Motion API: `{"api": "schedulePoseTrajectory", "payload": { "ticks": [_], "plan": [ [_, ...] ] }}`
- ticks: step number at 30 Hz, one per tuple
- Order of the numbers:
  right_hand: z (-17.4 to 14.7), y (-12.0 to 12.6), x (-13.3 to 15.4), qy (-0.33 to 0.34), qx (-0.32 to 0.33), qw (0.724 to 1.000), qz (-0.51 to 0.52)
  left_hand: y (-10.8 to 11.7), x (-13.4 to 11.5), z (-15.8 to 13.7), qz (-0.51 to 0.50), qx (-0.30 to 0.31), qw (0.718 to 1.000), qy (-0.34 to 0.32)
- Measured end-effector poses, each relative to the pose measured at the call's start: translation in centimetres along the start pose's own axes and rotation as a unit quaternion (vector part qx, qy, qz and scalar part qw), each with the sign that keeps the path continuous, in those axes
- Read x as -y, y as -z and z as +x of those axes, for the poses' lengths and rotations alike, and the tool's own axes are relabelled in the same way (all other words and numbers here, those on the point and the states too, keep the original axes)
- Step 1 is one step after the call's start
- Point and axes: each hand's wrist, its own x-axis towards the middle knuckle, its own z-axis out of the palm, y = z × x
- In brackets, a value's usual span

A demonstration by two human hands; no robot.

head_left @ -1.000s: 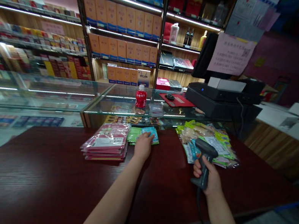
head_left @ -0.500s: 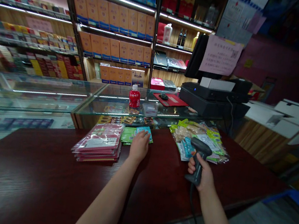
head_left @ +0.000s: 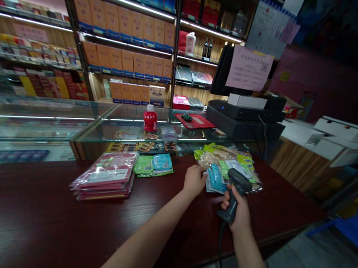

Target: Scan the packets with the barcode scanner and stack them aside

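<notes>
My right hand [head_left: 238, 207] is closed around the grip of a dark barcode scanner [head_left: 231, 199], whose head points up and to the left. My left hand [head_left: 195, 181] has its fingers bent, and the fingertips pinch the left edge of a light-blue packet [head_left: 215, 180]. That packet lies at the front of a pile of clear and green snack bags [head_left: 226, 156]. Left of my left hand lie green packets [head_left: 144, 165] with a light-blue packet [head_left: 162, 163] on top. Beside them is a stack of pink-and-red plastic packages [head_left: 106, 174].
The dark red wooden counter [head_left: 46, 217] meets a glass display case [head_left: 96, 133]. On the glass stands a red bottle [head_left: 150, 119]. A monitor and a black cash drawer [head_left: 239, 124] are behind the bags. The scanner's cable [head_left: 220, 243] hangs over the counter edge. A blue stool [head_left: 357, 225] is at right.
My left hand has left the light-blue packet on the green ones and moved right to the snack pile. My right hand still holds the scanner. The view has turned slightly right.
</notes>
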Motion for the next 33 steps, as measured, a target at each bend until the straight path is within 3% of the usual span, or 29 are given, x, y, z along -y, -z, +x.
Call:
{"api": "schedulePoseTrajectory", "payload": {
  "ticks": [4, 10, 14, 17, 20, 23, 26, 33],
  "plan": [
    [0.1, -0.1, 0.0, -0.006, 0.002, 1.000, 0.001, -2.7, 0.3, 0.8, -0.046, -0.015, 0.991, 0.122],
    [0.2, -0.2, 0.0, -0.015, 0.004, 1.000, 0.003, -4.8, 1.2, 1.0, -0.113, -0.012, 0.975, 0.190],
    [0.1, -0.2, 0.1, -0.014, 0.010, 1.000, 0.007, -3.8, 0.8, 1.5, -0.229, -0.023, 0.946, 0.230],
    [0.1, -0.1, 0.1, -0.014, 0.007, 1.000, 0.013, -1.8, 0.7, 1.9, -0.305, -0.016, 0.916, 0.259],
    [0.1, 0.0, 0.0, -0.014, 0.010, 1.000, 0.013, 0.3, 1.5, 1.7, -0.348, -0.047, 0.894, 0.279],
    [0.1, 0.2, 0.0, -0.017, 0.013, 1.000, 0.015, 1.9, 3.0, 0.7, -0.375, -0.080, 0.881, 0.278],
    [0.1, 0.1, -0.1, -0.023, 0.019, 0.999, 0.012, 2.6, 4.4, -0.5, -0.406, -0.076, 0.874, 0.256],
    [-0.5, -1.6, -0.1, -0.046, 0.064, 0.995, -0.063, 2.9, 5.9, -1.0, -0.407, -0.092, 0.897, 0.146]
  ]
}}
